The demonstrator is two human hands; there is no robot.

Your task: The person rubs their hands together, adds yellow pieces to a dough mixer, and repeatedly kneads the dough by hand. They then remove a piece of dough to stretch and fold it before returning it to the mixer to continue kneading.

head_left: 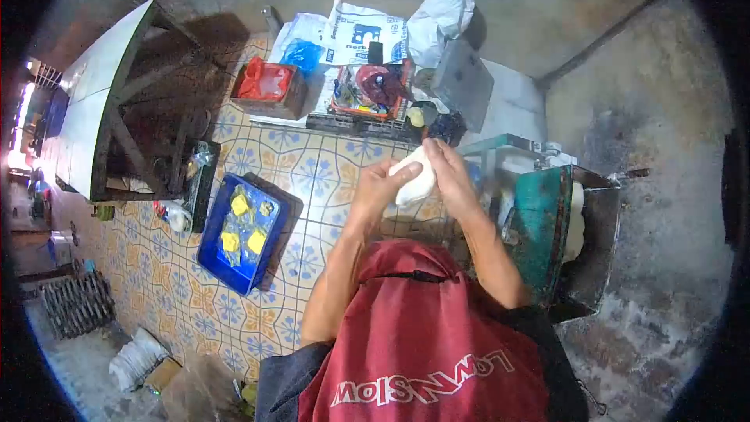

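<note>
A smooth white lump of dough (415,175) is held between my two hands, in front of my chest. My left hand (377,187) grips its near left side, with the thumb lying across the front. Against the right side of the dough, my right hand (451,177) presses with its fingers stretched along it. More white dough (574,223) shows inside an open metal machine (539,215) with a green panel, to the right of my right arm.
A blue tray (209,248) with yellow blocks in clear wrapping lies on the tiled surface (301,223) at left. Beyond my hands are a box with a red bag (264,80), a cluttered crate (371,90), printed sacks (367,35) and a grey container (462,82).
</note>
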